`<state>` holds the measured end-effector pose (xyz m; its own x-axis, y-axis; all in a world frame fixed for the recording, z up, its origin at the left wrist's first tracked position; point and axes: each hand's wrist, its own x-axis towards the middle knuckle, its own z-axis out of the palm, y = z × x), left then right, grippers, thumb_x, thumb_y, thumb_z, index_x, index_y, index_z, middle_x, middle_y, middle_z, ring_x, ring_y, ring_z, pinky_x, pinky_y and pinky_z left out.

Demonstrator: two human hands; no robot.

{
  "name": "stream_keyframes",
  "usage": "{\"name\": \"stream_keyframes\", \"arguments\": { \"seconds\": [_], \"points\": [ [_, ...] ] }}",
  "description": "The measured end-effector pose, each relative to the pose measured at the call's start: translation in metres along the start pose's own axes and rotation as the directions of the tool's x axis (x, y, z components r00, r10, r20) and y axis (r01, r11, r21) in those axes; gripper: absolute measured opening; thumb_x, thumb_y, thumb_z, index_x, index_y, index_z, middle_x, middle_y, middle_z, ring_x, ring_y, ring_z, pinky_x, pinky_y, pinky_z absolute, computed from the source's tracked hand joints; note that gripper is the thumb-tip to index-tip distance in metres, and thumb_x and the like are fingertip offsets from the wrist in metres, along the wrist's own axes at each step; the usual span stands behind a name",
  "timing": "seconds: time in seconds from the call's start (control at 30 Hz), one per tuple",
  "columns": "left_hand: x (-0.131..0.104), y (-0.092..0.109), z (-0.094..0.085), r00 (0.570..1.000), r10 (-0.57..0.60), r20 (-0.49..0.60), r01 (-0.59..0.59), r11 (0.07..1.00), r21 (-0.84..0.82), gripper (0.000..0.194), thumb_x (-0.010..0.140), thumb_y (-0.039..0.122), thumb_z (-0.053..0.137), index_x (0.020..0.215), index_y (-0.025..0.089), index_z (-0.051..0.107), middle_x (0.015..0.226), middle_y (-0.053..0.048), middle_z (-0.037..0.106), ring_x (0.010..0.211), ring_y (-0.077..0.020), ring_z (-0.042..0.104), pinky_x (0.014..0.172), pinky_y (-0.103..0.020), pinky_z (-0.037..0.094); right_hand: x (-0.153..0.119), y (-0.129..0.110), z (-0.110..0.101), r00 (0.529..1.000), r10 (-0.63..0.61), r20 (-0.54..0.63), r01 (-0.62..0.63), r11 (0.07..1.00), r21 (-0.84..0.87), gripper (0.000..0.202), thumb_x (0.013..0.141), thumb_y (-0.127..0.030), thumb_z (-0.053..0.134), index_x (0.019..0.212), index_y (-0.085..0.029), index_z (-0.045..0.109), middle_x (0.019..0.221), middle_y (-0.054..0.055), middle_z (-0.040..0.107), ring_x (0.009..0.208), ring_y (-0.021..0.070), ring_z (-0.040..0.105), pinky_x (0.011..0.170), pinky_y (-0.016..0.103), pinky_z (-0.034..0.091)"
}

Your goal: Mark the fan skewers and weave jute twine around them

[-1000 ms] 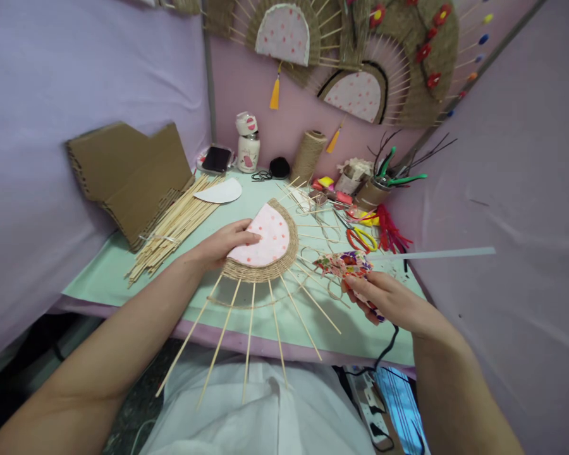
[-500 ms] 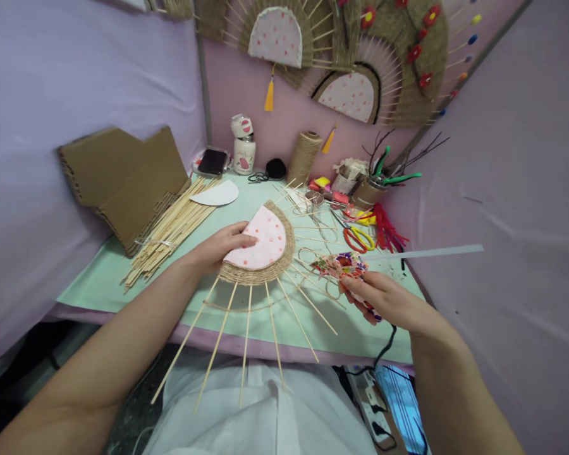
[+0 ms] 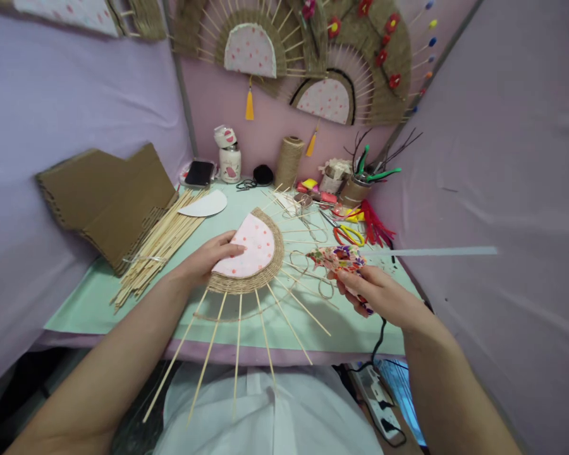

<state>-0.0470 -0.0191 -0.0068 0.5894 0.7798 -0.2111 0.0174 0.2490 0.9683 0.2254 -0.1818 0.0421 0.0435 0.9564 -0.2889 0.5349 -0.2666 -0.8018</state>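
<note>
My left hand (image 3: 217, 254) grips the straight edge of a half-round fan (image 3: 253, 246), its thumb on the pink dotted cloth. Twine (image 3: 239, 285) rims the curved side, and thin wooden sticks (image 3: 262, 325) spread out from it toward me and to the right. My right hand (image 3: 372, 287) is closed around a flower-patterned hot glue gun (image 3: 339, 258). Its tip points left at the sticks, apart from the fan's rim. A long white glue stick (image 3: 436, 252) juts from its back. Loose twine (image 3: 325, 287) lies under the gun.
A bundle of wooden sticks (image 3: 156, 249) and a white paper half-round (image 3: 203, 203) lie at left, by folded cardboard (image 3: 109, 202). Scissors (image 3: 348, 235), a twine spool (image 3: 288, 163) and a can of tools (image 3: 354, 189) stand or lie behind. A power strip (image 3: 377, 401) sits below the table edge.
The whole view has shifted, so most things appear further left. Both hands keep their holds; the glue gun sits slightly nearer the fan's sticks.
</note>
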Motion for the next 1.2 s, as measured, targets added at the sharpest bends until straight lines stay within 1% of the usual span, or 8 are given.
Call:
{"name": "stream_keyframes", "arguments": {
  "seconds": [0.23, 0.37, 0.47, 0.7, 0.77, 0.87, 1.0, 1.2],
  "points": [
    [0.000, 0.000, -0.001, 1.000, -0.006, 0.004, 0.006, 0.998, -0.068, 0.048, 0.068, 0.027, 0.071, 0.113, 0.016, 0.058, 0.086, -0.005, 0.072, 0.067, -0.0154, 0.065, 0.058, -0.022, 0.050, -0.027, 0.042, -0.026, 0.914, -0.135, -0.382, 0.194, 0.974, 0.121, 0.038, 0.086, -0.056, 0.045, 0.073, -0.020, 0.048, 0.057, -0.002, 0.045, 0.050, 0.0113, 0.040, 0.047, 0.025, 0.032],
    [-0.001, 0.003, 0.000, 1.000, -0.007, -0.009, 0.006, 0.996, -0.090, 0.046, 0.068, 0.027, 0.071, 0.112, 0.018, 0.060, 0.085, -0.004, 0.072, 0.068, -0.0164, 0.066, 0.058, -0.022, 0.050, -0.032, 0.090, -0.047, 0.881, 0.012, -0.472, -0.059, 0.995, -0.084, 0.039, 0.084, -0.057, 0.046, 0.068, -0.022, 0.049, 0.054, -0.001, 0.047, 0.051, 0.0149, 0.044, 0.049, 0.027, 0.034],
    [-0.002, 0.006, 0.001, 0.999, -0.025, -0.042, 0.020, 0.993, -0.119, 0.043, 0.069, 0.027, 0.070, 0.110, 0.019, 0.062, 0.085, -0.003, 0.073, 0.068, -0.0171, 0.067, 0.058, -0.023, 0.050, -0.022, 0.125, -0.051, 0.810, 0.093, -0.579, -0.294, 0.918, -0.265, 0.032, 0.083, -0.050, 0.047, 0.087, -0.019, 0.057, 0.073, 0.006, 0.062, 0.066, 0.0226, 0.058, 0.058, 0.031, 0.042],
    [-0.001, 0.004, 0.000, 0.999, -0.030, -0.015, 0.027, 0.980, -0.199, 0.044, 0.069, 0.024, 0.068, 0.112, 0.014, 0.063, 0.084, -0.007, 0.074, 0.066, -0.0174, 0.068, 0.057, -0.021, 0.051, -0.006, 0.159, -0.045, 0.742, -0.009, -0.670, -0.504, 0.651, -0.567, 0.049, 0.083, -0.037, 0.051, 0.122, -0.008, 0.054, 0.105, 0.025, 0.061, 0.096, 0.0366, 0.057, 0.080, 0.047, 0.043],
    [0.000, 0.001, -0.003, 0.999, -0.013, 0.036, 0.021, 0.971, -0.236, 0.049, 0.069, 0.023, 0.068, 0.117, 0.012, 0.060, 0.085, -0.009, 0.074, 0.066, -0.0178, 0.068, 0.057, -0.022, 0.052, -0.004, 0.145, -0.041, 0.684, -0.173, -0.708, -0.422, 0.698, -0.578, 0.052, 0.080, -0.037, 0.054, 0.123, -0.008, 0.054, 0.110, 0.026, 0.058, 0.102, 0.0386, 0.055, 0.084, 0.051, 0.041],
    [0.002, -0.004, -0.006, 0.995, 0.001, 0.103, 0.027, 0.962, -0.270, 0.056, 0.070, 0.022, 0.069, 0.124, 0.011, 0.055, 0.090, -0.011, 0.073, 0.067, -0.0177, 0.068, 0.058, -0.021, 0.051, 0.008, 0.105, -0.023, 0.615, -0.420, -0.667, 0.000, 0.846, -0.533, 0.044, 0.084, -0.041, 0.051, 0.119, -0.016, 0.057, 0.117, 0.019, 0.058, 0.112, 0.0328, 0.051, 0.094, 0.049, 0.038],
    [0.001, -0.006, -0.007, 0.986, 0.000, 0.165, 0.051, 0.951, -0.306, 0.062, 0.069, 0.021, 0.071, 0.127, 0.012, 0.052, 0.099, -0.012, 0.072, 0.073, -0.0189, 0.069, 0.062, -0.023, 0.052, 0.039, 0.053, 0.012, 0.779, -0.455, -0.432, 0.471, 0.879, -0.076, 0.036, 0.086, -0.037, 0.052, 0.120, -0.027, 0.057, 0.128, 0.006, 0.056, 0.118, 0.0226, 0.051, 0.099, 0.040, 0.039],
    [-0.002, -0.005, -0.005, 0.985, -0.002, 0.171, 0.060, 0.940, -0.335, 0.064, 0.068, 0.021, 0.073, 0.127, 0.011, 0.051, 0.096, -0.013, 0.072, 0.070, -0.0187, 0.068, 0.060, -0.024, 0.052, 0.076, 0.037, 0.044, 0.838, -0.392, -0.379, 0.521, 0.782, 0.343, 0.023, 0.078, -0.032, 0.062, 0.100, -0.027, 0.069, 0.105, 0.003, 0.069, 0.102, 0.0219, 0.060, 0.091, 0.036, 0.043]
  ]
}}
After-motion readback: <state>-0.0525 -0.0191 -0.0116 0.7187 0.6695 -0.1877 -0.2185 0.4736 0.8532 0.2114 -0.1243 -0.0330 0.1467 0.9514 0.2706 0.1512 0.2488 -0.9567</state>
